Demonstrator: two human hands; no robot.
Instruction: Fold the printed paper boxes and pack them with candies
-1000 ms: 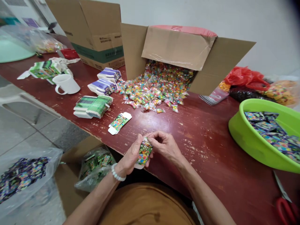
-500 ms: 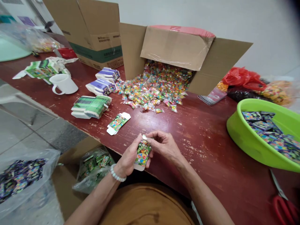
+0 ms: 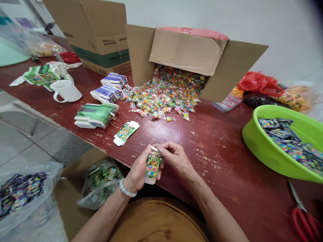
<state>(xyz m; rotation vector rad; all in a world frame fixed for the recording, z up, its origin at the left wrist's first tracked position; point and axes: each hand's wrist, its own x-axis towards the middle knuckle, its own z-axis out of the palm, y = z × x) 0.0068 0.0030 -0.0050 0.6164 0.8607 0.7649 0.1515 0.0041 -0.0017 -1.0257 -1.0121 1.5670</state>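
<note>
My left hand (image 3: 139, 170), with a beaded bracelet at the wrist, is closed around a small green printed candy box (image 3: 152, 164). A white flap sticks out at the box's lower end. At its upper end my right hand (image 3: 175, 157) pinches the white top flap between thumb and forefinger. Ahead and to the left lie a few flat green cartons (image 3: 126, 131) on the table. Behind them sits a stack of folded green cartons (image 3: 97, 115). Small wrapped candies (image 3: 161, 101) spill from a cardboard box (image 3: 186, 50) lying on its side.
A green basin (image 3: 275, 161) with dark packets stands at right, red-handled scissors (image 3: 300, 215) near it. At left are a white mug (image 3: 67, 90) and purple cartons (image 3: 107, 93). Below the table edge are an open box (image 3: 72, 201) and a plastic bag (image 3: 54, 188) of packets.
The view has shifted slightly. Both hands stay on the candy box, and the right fingers have moved a little at its top flap.
</note>
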